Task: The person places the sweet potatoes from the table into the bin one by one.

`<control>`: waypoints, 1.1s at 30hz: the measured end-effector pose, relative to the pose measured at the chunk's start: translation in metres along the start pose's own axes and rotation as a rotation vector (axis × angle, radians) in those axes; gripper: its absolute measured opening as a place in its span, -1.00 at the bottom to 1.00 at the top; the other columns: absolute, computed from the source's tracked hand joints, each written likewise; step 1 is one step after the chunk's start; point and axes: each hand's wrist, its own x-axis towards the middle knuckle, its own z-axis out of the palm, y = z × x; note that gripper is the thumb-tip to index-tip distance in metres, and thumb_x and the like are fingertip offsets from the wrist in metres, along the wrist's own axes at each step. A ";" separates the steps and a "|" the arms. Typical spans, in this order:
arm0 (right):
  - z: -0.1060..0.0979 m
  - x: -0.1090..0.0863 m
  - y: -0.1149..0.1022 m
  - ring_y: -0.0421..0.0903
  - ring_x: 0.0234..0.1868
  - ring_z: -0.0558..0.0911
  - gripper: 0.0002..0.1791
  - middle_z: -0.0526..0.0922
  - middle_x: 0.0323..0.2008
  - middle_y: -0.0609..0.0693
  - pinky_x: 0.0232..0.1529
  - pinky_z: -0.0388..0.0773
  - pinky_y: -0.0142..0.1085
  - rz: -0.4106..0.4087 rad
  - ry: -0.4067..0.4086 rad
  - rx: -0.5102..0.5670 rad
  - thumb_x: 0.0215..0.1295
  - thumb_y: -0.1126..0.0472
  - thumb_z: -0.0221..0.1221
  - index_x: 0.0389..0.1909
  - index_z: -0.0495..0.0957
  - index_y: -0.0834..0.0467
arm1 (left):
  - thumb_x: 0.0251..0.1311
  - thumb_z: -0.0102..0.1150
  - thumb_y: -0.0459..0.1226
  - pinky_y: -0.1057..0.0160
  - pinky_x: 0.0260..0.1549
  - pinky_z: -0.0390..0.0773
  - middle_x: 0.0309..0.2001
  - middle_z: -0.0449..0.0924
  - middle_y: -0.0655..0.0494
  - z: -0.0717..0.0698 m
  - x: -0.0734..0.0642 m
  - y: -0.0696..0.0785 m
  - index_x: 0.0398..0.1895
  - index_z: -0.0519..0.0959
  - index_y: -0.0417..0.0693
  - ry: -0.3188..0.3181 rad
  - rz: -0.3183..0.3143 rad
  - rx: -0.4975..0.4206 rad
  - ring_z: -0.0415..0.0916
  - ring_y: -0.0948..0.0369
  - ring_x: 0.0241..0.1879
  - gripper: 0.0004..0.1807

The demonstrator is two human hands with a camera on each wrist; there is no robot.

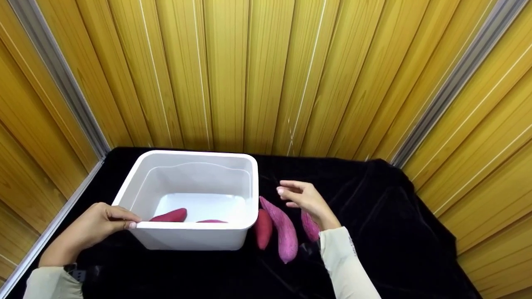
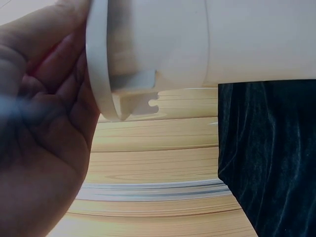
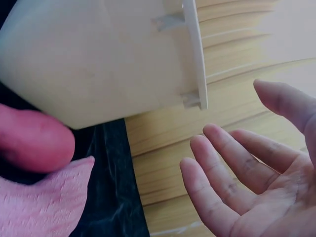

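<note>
In the head view, my left hand (image 1: 99, 220) pinches the front left corner of a white plastic bin (image 1: 195, 236) by its rim, thumb and fingers on either side. Inside the bin lie a red sweet potato (image 1: 172, 215) and a pink one, mostly hidden by the front wall. My right hand (image 1: 305, 199) hovers right of the bin with loosely bent fingers and nothing in them. Below it rest a smooth red sweet potato (image 1: 264, 230) against the bin's right side, a long pink sweet potato (image 1: 286, 236), and another pink sweet potato (image 1: 309, 226) partly covered by my right wrist.
Black cloth (image 1: 395, 241) covers the table, with folds toward the right. Yellow wood-patterned panels (image 1: 266, 83) stand behind and on both sides, with grey metal strips (image 1: 449, 83) at the corners.
</note>
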 end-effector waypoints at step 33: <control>-0.041 -0.024 0.066 -0.06 -0.02 0.62 -0.44 0.58 0.10 0.25 0.06 0.57 -0.10 0.094 0.263 0.008 0.23 0.17 0.28 0.20 0.45 0.34 | 0.02 0.38 -0.31 0.59 -0.33 0.46 -0.34 0.75 0.13 0.000 0.000 -0.001 -0.40 0.77 -0.05 -0.008 0.013 0.000 0.49 0.59 -0.29 -0.94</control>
